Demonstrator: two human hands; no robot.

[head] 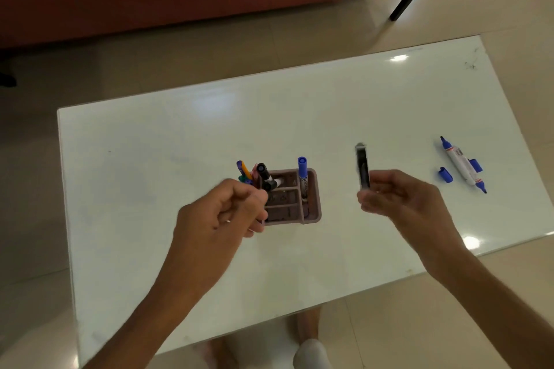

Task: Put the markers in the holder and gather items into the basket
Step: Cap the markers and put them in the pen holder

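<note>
So, the right hand (401,198) pinches a black marker (362,169) by its lower end, fingers curled round it, marker standing nearly upright above the white table (180,135). It's a bit blurred. The left hand (221,213) is curled loosely right at the holder's 9 o'clock edge; can't tell if it's gripping anything. The brown holder (311,204) sits mid-table with a blue-capped marker (302,174) upright in its right compartment and a bunch of pens (254,174) at its 10 o'clock corner. Way off at 3 o'clock lies a double-ended blue marker (461,163), uncapped, its two blue caps (445,174) just beside it.
</note>
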